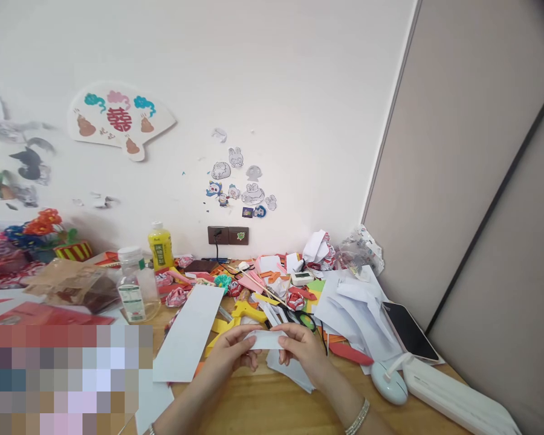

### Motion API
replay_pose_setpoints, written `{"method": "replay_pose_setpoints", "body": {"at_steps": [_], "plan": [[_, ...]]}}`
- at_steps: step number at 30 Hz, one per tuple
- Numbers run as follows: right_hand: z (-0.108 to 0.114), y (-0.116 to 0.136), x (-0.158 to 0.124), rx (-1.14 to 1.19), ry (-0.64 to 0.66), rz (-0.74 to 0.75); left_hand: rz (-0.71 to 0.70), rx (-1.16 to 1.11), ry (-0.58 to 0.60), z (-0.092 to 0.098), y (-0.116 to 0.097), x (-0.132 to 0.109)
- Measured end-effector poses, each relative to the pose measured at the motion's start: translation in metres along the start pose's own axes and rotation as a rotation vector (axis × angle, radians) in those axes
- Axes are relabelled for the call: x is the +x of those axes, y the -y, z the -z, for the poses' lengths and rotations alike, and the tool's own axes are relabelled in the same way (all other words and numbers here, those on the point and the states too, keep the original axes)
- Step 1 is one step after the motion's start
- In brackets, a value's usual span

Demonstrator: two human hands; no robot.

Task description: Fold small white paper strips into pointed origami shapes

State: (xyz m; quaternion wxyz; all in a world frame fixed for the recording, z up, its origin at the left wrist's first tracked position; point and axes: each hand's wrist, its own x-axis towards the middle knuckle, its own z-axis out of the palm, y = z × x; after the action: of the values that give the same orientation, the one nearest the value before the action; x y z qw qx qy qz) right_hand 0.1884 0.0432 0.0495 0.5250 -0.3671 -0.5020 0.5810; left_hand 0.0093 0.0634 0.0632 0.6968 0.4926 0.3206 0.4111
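Between my two hands I hold a small pale strip of paper over the near part of the wooden table. My left hand pinches its left end, with thumb in front and fingers behind. The right end is gripped the same way by my right hand. Just beneath and to the right lie several loose white paper pieces. A long white paper sheet rests left of my left hand. Beyond my fingers are a yellow glue gun and black-and-green scissors.
Paper scraps and crumpled paper balls crowd the back of the table. At left stand a clear jar and a yellow bottle. On the right are a paper stack, a tablet and a white lamp. A blurred patch covers the lower left.
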Motion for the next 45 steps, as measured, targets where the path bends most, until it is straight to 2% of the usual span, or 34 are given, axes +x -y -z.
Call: {"method": "replay_pose_setpoints", "body": {"at_steps": [4,8,12,16,24,30,37,45], "plan": [[-0.001,0.000,0.000,0.045,-0.049,0.006,0.008,-0.035,-0.031,-0.002,0.000,-0.001],[0.000,-0.002,0.000,-0.004,-0.049,0.039,0.016,-0.037,-0.060,-0.008,-0.008,-0.007],[0.001,0.002,-0.002,-0.184,0.004,0.101,0.009,0.090,-0.076,-0.016,-0.015,-0.012],[0.002,0.009,-0.006,-0.406,0.062,0.143,-0.017,0.298,-0.134,-0.015,-0.010,-0.009],[0.002,0.016,-0.010,-0.588,0.193,0.171,-0.077,0.457,-0.066,-0.012,-0.006,-0.005],[0.004,0.010,-0.005,-0.443,0.203,0.099,0.006,0.329,-0.045,-0.010,-0.003,-0.003],[0.004,0.009,-0.005,-0.328,0.189,0.051,0.007,0.320,-0.073,-0.013,-0.006,-0.006],[0.003,0.003,-0.003,-0.307,0.183,0.087,-0.031,0.255,-0.089,-0.016,-0.004,-0.010]]}}
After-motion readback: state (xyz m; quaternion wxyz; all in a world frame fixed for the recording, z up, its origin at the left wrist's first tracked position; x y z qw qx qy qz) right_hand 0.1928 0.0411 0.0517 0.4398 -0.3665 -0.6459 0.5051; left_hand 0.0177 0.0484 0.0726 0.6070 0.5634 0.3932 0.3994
